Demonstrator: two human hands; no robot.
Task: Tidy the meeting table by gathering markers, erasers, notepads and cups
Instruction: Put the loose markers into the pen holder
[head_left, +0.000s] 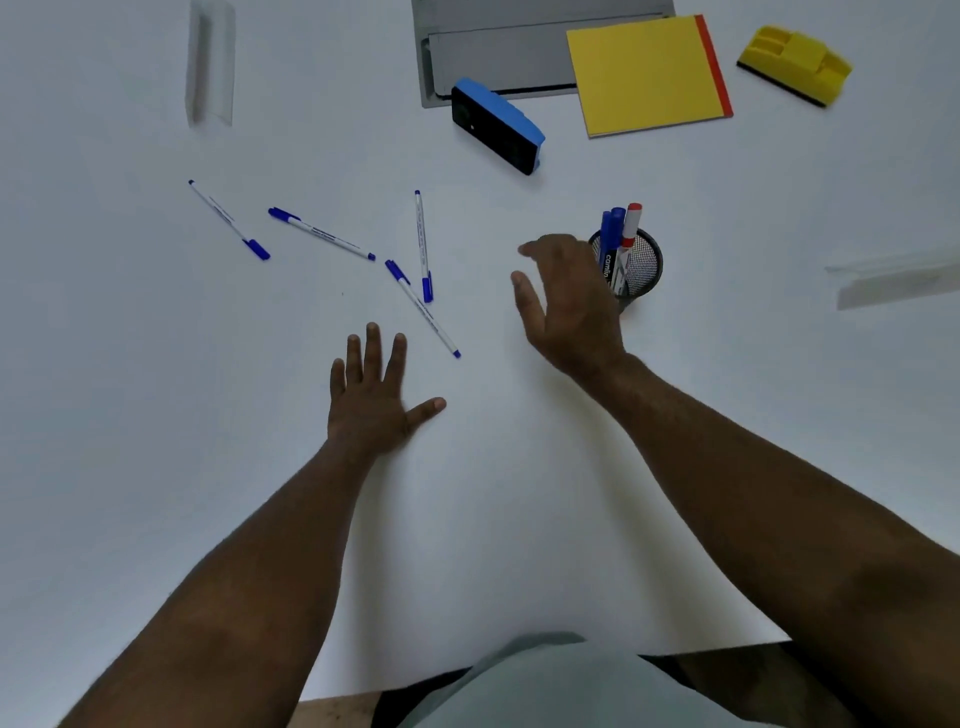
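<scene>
Several blue-capped white pens lie loose on the white table (156, 415): one at far left (228, 219), one (321, 234) beside it, one upright in the image (423, 245), and one slanting (422, 307) just beyond my left hand (375, 396), which lies flat with fingers spread. My right hand (566, 301) hovers open, empty, just left of a black mesh cup (641, 267) holding markers (618, 244). Farther back lie a blue eraser (497, 124), a yellow notepad (647, 75) and a yellow eraser (795, 65).
A grey cable hatch (493, 52) is set into the table at the back centre. The table's near edge (519, 670) runs just in front of my body. Pale reflections show at the far left (210, 62) and right (893, 278).
</scene>
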